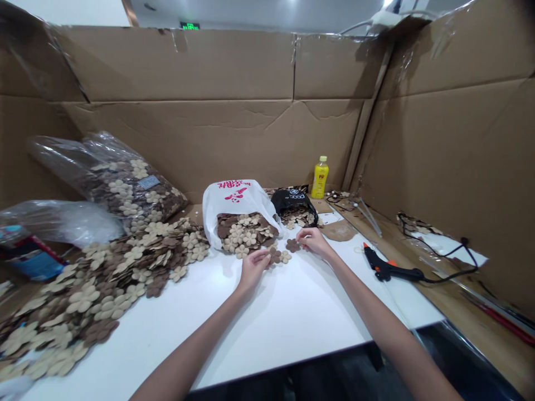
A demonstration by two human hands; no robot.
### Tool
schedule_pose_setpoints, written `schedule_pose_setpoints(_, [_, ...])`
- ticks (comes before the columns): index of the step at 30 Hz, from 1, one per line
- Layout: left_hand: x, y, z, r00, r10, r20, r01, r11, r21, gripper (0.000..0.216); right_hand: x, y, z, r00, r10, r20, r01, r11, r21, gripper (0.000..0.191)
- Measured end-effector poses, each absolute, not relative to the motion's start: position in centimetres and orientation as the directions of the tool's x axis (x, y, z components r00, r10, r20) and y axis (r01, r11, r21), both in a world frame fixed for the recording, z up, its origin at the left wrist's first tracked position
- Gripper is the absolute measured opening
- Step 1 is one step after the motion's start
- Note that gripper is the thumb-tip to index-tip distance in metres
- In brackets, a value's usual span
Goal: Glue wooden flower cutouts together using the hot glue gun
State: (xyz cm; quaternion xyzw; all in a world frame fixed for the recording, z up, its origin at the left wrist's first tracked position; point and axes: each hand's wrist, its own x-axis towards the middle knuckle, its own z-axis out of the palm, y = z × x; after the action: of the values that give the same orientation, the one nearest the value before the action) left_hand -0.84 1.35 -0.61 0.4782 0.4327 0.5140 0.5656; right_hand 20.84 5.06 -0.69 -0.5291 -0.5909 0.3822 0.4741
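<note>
Pair of bare forearms coming in from the bottom, both hands low over a white bench [276, 328]. Left hand [253, 269]: fingers curled loosely, right at the edge of a small scatter of tan and brown flower-shaped cutouts [276, 256] lying on the bench between the two hands. Grip on that side impossible to call from this angle, maybe empty, maybe pinching something. Right hand [312, 242]: fingertips bunched together, just beside a single brown cutout [292, 245], and same story, no way to tell released from grasping.

Right behind that, a white plastic bag [217, 214] with pink print, lying open and spilling more cutouts [244, 233]. Off to the right, a black hot glue gun [388, 265] with an orange trigger, black cord trailing away. Big loose heap of cutouts [96, 289] across the left of the bench, and a clear plastic bag of cutouts [129, 189] slumped behind it.

Farther back, a black bag [292, 203] with more cutouts at its mouth, plus a yellow bottle [320, 178] standing upright against tall cardboard walls [209, 67]. Pretty cozy little setup, honestly.
</note>
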Motion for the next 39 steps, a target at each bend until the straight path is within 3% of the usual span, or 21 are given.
schedule_pose_setpoints(8, [-0.7,1.2,-0.4,0.077,0.997,-0.015,-0.215,0.031,0.976,0.031,21.7,8.2,-0.8,0.165,0.963,0.214,0.479,0.111,-0.871,0.026])
schedule_pose_setpoints(13, [-0.7,0.9,-0.2,0.067,0.998,-0.015,-0.212,0.029,0.977,0.026,20.6,11.4,-1.1,0.218,0.944,0.248,0.600,0.071,-0.797,0.018])
schedule_pose_setpoints(18, [-0.8,0.6,-0.1,0.056,0.998,-0.012,-0.207,0.023,0.978,0.024,19.4,12.7,-2.0,0.280,0.930,0.240,0.616,0.017,-0.788,0.013])
schedule_pose_setpoints(26, [-0.7,0.7,-0.4,0.060,0.998,-0.008,-0.206,0.021,0.978,0.024,19.0,10.3,-2.2,0.167,0.972,0.168,0.402,0.089,-0.911,0.013])
schedule_pose_setpoints(31, [-0.6,0.8,-0.5,0.067,0.998,-0.007,-0.192,0.020,0.981,0.025,19.6,6.8,-1.3,0.133,0.973,0.190,0.231,0.156,-0.960,0.031])
schedule_pose_setpoints(35, [-0.6,1.0,-0.5,0.068,0.997,-0.021,-0.192,0.034,0.981,0.027,19.5,4.4,0.0,0.159,0.942,0.297,0.166,0.271,-0.948,0.015])
schedule_pose_setpoints(39, [-0.6,1.2,-0.6,0.061,0.998,-0.034,-0.199,0.046,0.979,0.030,17.9,2.6,0.7,0.083,0.966,0.246,0.028,0.244,-0.969,0.011])
